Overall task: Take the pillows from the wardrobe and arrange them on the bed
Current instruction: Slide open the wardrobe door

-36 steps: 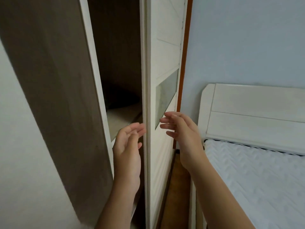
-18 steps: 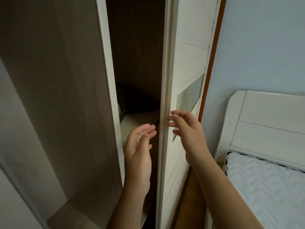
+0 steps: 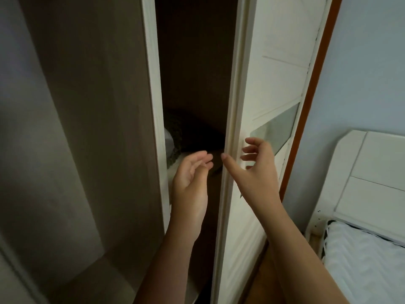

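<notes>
Two empty hands at mid-frame: left hand (image 3: 190, 174) fingers loosely together, right hand (image 3: 259, 172) fingers spread at the wardrobe door (image 3: 274, 88) edge. What looks like a dark pillow (image 3: 178, 131) lies inside — the bed (image 3: 363, 262), lower right, shows none, so everything remains.

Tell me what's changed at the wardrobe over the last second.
The right hand has moved up to the white wardrobe door, thumb at its edge. The left hand has advanced toward the gap. A dark pillow inside has come into view. Both hands stay open, holding nothing.
</notes>
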Available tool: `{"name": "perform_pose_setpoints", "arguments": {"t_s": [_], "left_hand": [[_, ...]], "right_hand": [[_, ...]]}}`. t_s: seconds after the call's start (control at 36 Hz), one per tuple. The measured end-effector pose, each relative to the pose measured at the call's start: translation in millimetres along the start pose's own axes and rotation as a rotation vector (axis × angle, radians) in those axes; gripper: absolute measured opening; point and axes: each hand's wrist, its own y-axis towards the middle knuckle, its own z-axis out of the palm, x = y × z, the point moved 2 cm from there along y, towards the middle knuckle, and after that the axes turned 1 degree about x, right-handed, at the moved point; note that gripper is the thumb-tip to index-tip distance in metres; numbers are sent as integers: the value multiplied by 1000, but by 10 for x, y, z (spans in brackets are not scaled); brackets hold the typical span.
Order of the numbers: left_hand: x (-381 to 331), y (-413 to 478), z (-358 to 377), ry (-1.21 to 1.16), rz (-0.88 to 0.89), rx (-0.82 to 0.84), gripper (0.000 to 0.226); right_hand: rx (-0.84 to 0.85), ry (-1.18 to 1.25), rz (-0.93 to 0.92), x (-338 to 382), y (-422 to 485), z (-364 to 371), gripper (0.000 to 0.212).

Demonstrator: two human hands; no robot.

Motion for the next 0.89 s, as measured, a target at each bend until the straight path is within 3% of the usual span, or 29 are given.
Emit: {"name": "perform_pose_setpoints", "arguments": {"t_s": [0.64, 0.89], "left_hand": [[-5, 286, 483, 38, 105, 9, 30], [76, 421, 614, 37, 110, 44, 31]], "right_hand": [[125, -102, -72, -318, 296, -112, 73], [121, -91, -59, -448, 421, -107, 70]]}}
